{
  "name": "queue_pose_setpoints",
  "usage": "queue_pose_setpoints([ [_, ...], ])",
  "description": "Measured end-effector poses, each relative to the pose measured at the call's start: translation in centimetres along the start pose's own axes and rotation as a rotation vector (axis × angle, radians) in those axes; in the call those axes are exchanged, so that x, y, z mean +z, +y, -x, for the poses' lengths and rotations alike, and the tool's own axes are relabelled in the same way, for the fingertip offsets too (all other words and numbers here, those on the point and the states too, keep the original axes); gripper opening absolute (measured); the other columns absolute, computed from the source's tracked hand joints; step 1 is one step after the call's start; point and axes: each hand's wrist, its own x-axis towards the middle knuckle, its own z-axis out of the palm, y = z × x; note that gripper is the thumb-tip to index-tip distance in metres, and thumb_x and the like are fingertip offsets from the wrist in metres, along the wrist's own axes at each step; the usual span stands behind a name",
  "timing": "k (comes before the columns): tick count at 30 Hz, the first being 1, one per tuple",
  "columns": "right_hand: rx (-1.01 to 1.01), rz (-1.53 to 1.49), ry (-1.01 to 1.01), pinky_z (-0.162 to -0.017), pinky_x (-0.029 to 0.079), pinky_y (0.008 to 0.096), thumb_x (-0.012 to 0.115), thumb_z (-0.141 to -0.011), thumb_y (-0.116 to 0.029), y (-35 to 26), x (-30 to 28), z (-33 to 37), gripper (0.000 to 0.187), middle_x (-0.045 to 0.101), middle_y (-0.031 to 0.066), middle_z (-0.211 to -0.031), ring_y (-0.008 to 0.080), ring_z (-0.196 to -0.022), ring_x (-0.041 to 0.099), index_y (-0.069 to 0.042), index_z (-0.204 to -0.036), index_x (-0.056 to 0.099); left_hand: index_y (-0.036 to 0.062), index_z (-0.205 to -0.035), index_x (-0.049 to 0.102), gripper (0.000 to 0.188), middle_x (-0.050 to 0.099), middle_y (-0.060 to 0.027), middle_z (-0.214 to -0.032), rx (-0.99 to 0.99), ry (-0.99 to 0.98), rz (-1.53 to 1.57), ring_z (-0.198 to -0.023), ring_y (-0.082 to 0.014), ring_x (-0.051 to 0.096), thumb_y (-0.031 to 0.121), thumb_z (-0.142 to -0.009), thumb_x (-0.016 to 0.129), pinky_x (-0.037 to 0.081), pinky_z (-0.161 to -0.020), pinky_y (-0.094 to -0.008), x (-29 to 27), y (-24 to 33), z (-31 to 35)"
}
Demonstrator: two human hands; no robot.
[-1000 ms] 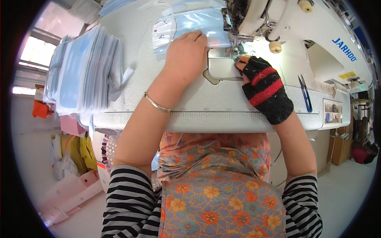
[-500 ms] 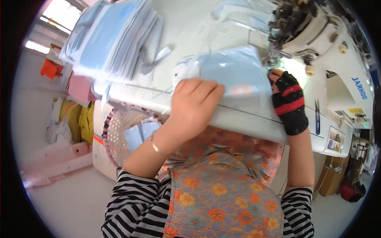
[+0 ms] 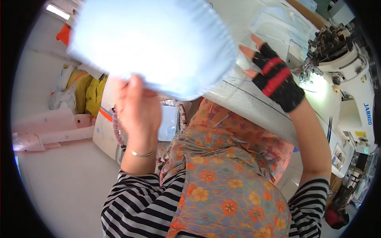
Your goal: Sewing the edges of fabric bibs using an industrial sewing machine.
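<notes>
Blue fabric piece (image 3: pixel 154 43) now lifted (left hand (image 3: pixel 137 109))

pale blue fabric piece (image 3: pixel 158 43) blurred, cut off at top, hiding left hand's (image 3: pixel 137 109) fingertips

Left hand (image 3: pixel 137 107): raised at centre-left, fingers pinched shut, thin bangle at wrist.
Right hand (image 3: pixel 274 77): upper right, fingerless glove, fingers spread.

pale blue fabric (image 3: pixel 154 43), black-and-red glove (image 3: pixel 276 81)
</notes>
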Motion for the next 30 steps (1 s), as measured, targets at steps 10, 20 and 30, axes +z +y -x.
queue_pose_setpoints([
  [10,0.405,0.301,0.482,-0.105,0.040,0.0389,0.051,-0.098,-0.029,19.5,0.0,-5.5,0.033,0.046,0.0157,-0.145,0.0297,-0.128,0.049,-0.010,-0.123,0.064,0.0039,-0.107,0.067,0.031,0.060,-0.0098,-0.095,0.196,-0.031,-1.893,-0.084,-0.0212,0.059,-0.008,-0.079,0.063,0.051,-0.072,-0.0349,-19.3,4.3,5.9],
  [20,0.181,0.309,0.124,-0.104,0.039,0.0377,0.051,-0.088,0.002,0.3,-4.2,4.1,0.042,0.046,0.0112,-0.147,0.0286,-0.128,0.050,-0.001,-0.130,0.056,0.0068,-0.116,0.064,0.029,0.060,-0.0164,-0.105,-0.707,-0.335,-1.976,-0.080,-0.0328,0.064,0.007,-0.086,0.060,0.054,-0.070,-0.0413,-30.0,-10.3,12.3],
  [30,0.569,0.069,0.277,-0.103,0.041,0.0403,0.061,-0.073,0.005,-3.0,-1.7,15.1,0.037,0.050,0.0172,-0.141,0.0337,-0.124,0.052,-0.001,-0.110,0.067,0.0002,-0.109,0.066,0.027,0.066,-0.0164,-0.099,0.850,-0.469,-1.596,-0.090,-0.0346,0.062,0.012,-0.085,0.064,0.050,-0.081,-0.0407,1.9,0.6,-12.5],
])
